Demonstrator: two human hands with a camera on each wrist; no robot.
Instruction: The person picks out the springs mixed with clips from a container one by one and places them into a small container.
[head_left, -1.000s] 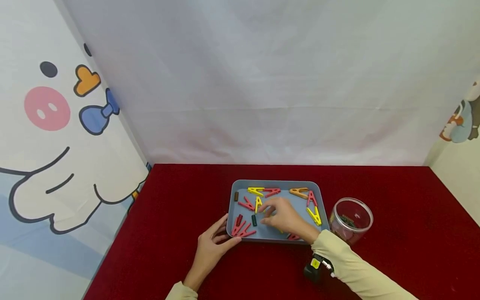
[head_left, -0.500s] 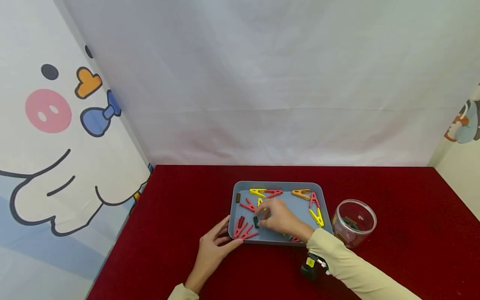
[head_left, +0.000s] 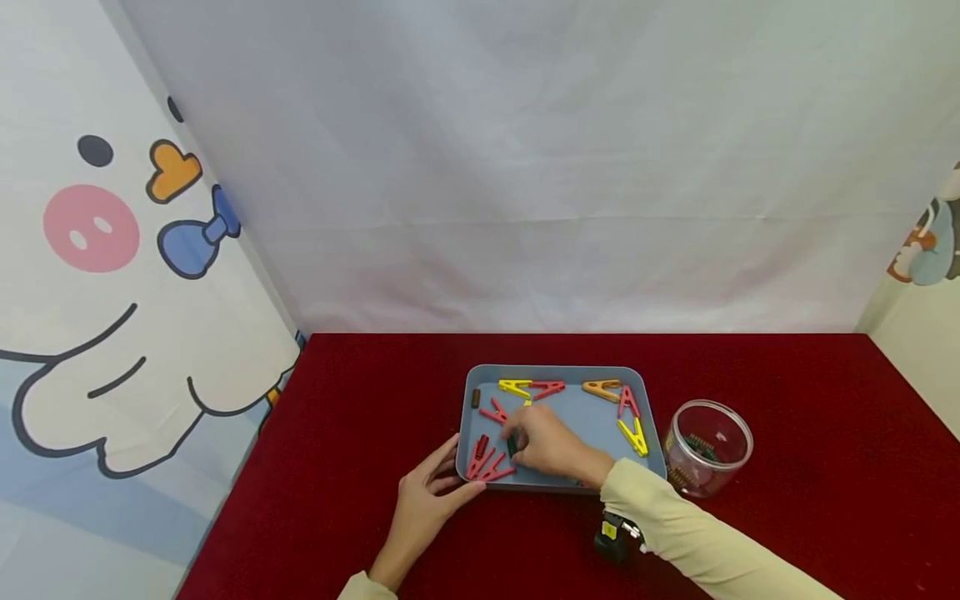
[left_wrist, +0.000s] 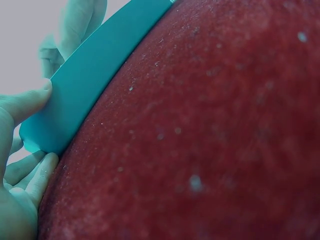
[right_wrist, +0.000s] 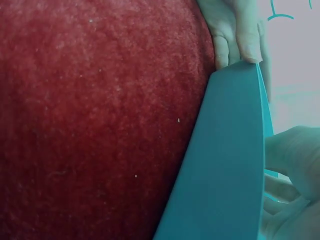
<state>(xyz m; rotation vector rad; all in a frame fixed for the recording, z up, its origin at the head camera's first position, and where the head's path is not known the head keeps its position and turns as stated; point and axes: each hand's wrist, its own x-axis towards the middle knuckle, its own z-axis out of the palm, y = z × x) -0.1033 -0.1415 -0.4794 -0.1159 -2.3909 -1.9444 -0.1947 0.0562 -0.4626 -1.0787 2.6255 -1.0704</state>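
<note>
A shallow grey-blue tray point(head_left: 566, 367) on the red cloth holds several plastic clips, among them a yellow clip point(head_left: 633, 436), an orange clip point(head_left: 602, 389) and a pink clip point(head_left: 495, 411). My left hand point(head_left: 426, 498) grips the tray's near left corner, thumb on the front rim and fingers along the left side. Inside the tray, my right hand point(head_left: 551, 442) pinches a dark green spring point(head_left: 512, 444) between thumb and fingertips. A dark red spring point(head_left: 482, 447) and a brown spring point(head_left: 476, 398) lie to its left. The right hand covers part of the tray's middle.
A clear round jar point(head_left: 708, 450) with several springs inside stands against the tray's right side. White curtains point(head_left: 525, 208) hang behind the red-covered table point(head_left: 375, 400). A cartoon-printed sheet point(head_left: 150, 333) is on the left.
My right hand has moved left and slightly down in the tray, from above the middle to the green spring, and its fingers have closed on it. The left hand keeps its hold.
</note>
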